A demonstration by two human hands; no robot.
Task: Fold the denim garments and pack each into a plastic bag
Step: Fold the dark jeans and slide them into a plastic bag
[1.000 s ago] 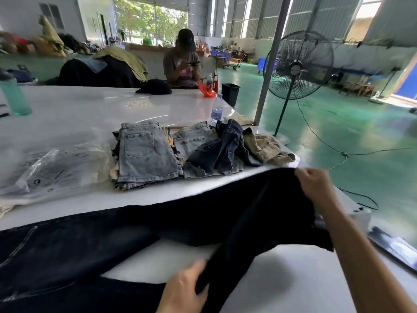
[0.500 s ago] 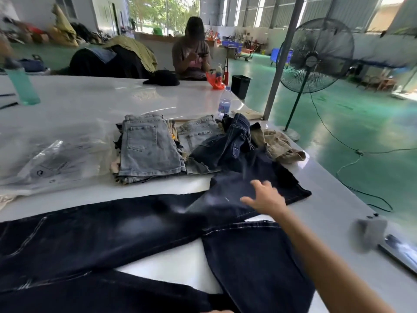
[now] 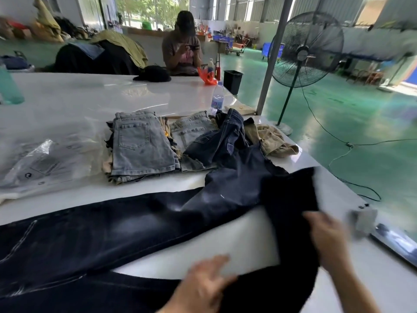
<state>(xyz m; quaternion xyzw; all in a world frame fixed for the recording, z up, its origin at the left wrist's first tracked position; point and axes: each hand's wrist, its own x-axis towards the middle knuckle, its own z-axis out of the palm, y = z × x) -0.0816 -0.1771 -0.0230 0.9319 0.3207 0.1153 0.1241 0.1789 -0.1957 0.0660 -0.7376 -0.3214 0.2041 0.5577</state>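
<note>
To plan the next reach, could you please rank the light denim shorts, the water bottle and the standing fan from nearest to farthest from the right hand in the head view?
From the right hand:
1. Light denim shorts, folded, left of centre.
2. Water bottle, upright behind the clothes pile.
3. Standing fan, on the floor beyond the table.

The stack of folded shorts point(image 3: 141, 147) sits mid-table point(image 3: 67, 91). Left of it lie plastic bags point(image 3: 42, 161); right of it, a heap of garments point(image 3: 228, 141). Nearer than the stack, jeans point(image 3: 101, 227) lie spread across. Behind it stands a water bottle point(image 3: 217, 99).
</note>
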